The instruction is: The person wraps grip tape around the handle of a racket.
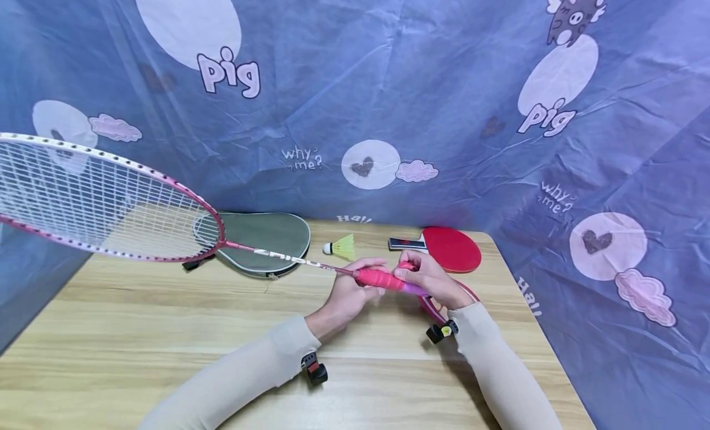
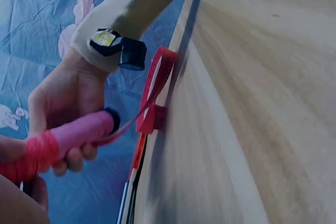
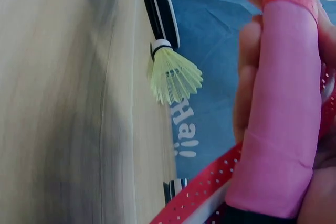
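A badminton racket (image 1: 277, 256) is held above the table, its strung head (image 1: 138, 202) to the left. My left hand (image 1: 345, 294) holds the handle near the shaft, thumb and fingers around it. Red perforated grip tape (image 1: 379, 278) covers the upper handle in wraps; the lower part shows as a bare pink section (image 3: 283, 103). At the handle, my right hand (image 1: 429, 279) pinches the tape with curled fingers. From there a loose strip of tape (image 2: 157, 77) loops down toward the table, and it also crosses below the handle in the right wrist view.
Behind the racket lies a grey-green racket case (image 1: 272, 230) with dark edging. A yellow shuttlecock (image 1: 341, 246) and a red table tennis paddle (image 1: 452, 248) rest at the back of the wooden table (image 1: 222, 313). Blue printed cloth (image 1: 310, 109) hangs behind and at the sides.
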A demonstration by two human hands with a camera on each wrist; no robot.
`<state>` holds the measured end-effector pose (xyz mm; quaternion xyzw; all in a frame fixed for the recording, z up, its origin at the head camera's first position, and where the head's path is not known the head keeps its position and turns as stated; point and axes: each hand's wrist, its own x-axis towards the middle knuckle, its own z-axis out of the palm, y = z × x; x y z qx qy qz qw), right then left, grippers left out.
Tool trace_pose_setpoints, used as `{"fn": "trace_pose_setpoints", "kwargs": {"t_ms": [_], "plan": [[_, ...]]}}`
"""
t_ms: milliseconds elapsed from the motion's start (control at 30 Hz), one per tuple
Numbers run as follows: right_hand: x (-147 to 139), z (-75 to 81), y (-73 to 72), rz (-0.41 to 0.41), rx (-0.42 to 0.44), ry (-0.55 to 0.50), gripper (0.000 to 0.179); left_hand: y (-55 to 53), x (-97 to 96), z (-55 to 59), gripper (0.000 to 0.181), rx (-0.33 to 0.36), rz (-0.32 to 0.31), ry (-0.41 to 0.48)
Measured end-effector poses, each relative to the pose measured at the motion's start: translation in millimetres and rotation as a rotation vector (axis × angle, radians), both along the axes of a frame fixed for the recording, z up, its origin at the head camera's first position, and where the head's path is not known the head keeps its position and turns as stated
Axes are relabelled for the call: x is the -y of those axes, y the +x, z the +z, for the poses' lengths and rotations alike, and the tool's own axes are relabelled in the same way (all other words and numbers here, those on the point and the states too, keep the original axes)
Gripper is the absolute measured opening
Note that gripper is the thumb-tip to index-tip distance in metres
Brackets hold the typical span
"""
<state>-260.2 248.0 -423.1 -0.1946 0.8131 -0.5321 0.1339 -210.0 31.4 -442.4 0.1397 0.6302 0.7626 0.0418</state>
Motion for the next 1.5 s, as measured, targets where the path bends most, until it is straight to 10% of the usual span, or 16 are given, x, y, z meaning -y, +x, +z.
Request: {"fn": "trace_pose_setpoints", "kwargs": {"t_ms": [400, 800, 1500], "plan": [[7.6, 4.1, 5.7, -0.008, -0.067, -0.01, 0.017, 0.9, -2.4, -0.3, 0.03, 0.122, 0.147, -0.079], [-9.7, 9.8, -2.2, 0.13, -0.125, 0.044, 0.008, 2.6, -2.2, 2.7, 0.031, 0.092, 0.11, -0.071], [-9.9, 5.0, -2.2, 0.047, -0.064, 0.068, 0.015, 6.1, -2.9, -1.9, 0.035, 0.089, 0.015, -0.059]]}}
